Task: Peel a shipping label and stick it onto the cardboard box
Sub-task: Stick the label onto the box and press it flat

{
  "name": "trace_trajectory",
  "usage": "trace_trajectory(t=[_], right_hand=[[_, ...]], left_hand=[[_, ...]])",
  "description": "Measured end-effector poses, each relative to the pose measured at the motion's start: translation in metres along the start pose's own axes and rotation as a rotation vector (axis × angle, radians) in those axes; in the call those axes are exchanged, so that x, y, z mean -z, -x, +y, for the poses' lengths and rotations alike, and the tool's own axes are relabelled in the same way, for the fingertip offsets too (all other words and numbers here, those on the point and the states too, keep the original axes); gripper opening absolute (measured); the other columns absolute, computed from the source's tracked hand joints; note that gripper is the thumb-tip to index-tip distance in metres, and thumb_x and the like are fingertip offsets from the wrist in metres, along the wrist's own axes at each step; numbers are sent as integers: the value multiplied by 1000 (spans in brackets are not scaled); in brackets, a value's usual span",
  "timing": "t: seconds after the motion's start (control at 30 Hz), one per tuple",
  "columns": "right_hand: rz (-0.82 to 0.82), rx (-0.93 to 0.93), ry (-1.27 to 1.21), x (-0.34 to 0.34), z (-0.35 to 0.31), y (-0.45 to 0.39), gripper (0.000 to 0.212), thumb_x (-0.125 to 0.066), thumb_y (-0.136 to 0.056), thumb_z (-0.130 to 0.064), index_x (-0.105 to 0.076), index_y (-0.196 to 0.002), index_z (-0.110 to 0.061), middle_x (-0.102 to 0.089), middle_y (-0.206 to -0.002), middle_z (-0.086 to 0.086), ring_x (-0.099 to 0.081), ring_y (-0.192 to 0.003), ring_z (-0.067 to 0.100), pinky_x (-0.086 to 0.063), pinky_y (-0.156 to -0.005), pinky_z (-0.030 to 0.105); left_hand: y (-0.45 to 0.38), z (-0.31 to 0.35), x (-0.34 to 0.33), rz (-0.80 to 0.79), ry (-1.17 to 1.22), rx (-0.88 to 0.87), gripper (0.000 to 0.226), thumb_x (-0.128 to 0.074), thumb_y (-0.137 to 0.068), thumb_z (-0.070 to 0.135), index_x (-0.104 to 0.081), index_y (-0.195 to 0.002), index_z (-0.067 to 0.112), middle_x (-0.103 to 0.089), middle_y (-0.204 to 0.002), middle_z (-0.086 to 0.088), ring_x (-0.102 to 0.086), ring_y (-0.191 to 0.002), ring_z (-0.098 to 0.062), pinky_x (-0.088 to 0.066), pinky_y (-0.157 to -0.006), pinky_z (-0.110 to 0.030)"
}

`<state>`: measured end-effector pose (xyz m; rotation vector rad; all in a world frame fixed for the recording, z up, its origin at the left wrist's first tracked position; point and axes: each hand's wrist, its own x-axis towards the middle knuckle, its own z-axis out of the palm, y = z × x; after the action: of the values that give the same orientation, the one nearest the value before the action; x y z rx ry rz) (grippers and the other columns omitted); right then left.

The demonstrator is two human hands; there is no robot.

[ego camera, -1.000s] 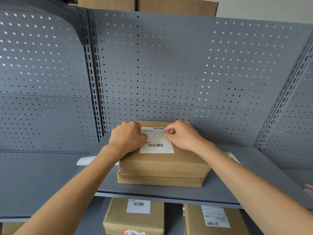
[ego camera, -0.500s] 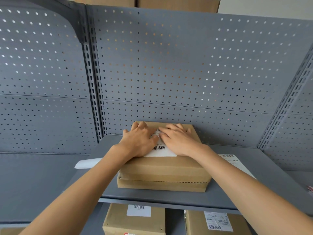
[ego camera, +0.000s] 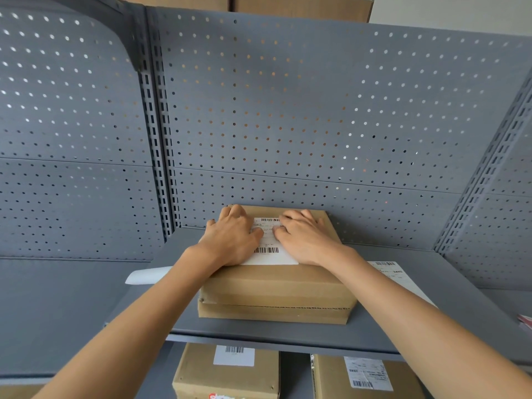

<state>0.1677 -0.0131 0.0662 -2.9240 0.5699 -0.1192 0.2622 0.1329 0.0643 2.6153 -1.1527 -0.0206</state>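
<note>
Your label [ego camera: 270,242] lies flat on top of the box [ego camera: 277,283]. Your left hand [ego camera: 233,237] presses on the label's left side. Your right hand [ego camera: 305,237] presses on its right side. Both hands are flat, palms down, with the fingers [ego camera: 299,216] stretched out and close together, gripping nothing. Your two thumbs nearly meet over the middle of the label. A strip of label with two barcodes shows between your hands.

The box sits on a grey metal shelf [ego camera: 288,334], close to the back. Behind it is a grey wall full of small holes [ego camera: 288,110]. A white slip of paper [ego camera: 149,275] lies on the shelf to the left, partly under your left arm. Another printed sheet [ego camera: 394,273] lies to the right, partly under your right arm.

Below the shelf are two more boxes [ego camera: 227,372] with labels, cut off at the bottom edge. Your hands hide the label's side edges, and its small print is too tiny to read. Something red and white [ego camera: 525,322] peeks in at the far right; you cannot tell what it is.
</note>
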Motion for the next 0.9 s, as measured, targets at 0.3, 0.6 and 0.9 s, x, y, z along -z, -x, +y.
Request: trace_trajectory(t=[0.3, 0.6, 0.9], right_hand=[[9, -59, -29, 3, 10, 2, 49, -31, -103, -55, -63, -105, -18, -49, -150, 6, -34, -142, 28, -30, -116, 46], [0, -72, -5, 3, 2, 9, 84, -30, -96, -71, -44, -147, -6, -42, -156, 4, -32, -142, 26, -31, -115, 45], [-91, -60, 4, 8, 9, 11, 61, -23, -109, -45, -35, -152, -5, -31, -163, 6, -21, -150, 27, -20, -120, 42]], left_hand=[[1, -16, 4, 17, 154, 52, 44, -40, -101, 47, -64, -115, 13, -44, -144, -7, -32, -137, -28, -37, -109, -51], [5, -10, 1, 25, 150, 74, 63, -48, -96, 61, -61, -127, 8, -41, -145, -9, -29, -138, -30, -36, -108, -44], [6, -19, 2, -33, 207, 43, 39, -37, -107, 35, -59, -117, 4, -33, -154, -12, -20, -144, -33, -27, -115, -47]])
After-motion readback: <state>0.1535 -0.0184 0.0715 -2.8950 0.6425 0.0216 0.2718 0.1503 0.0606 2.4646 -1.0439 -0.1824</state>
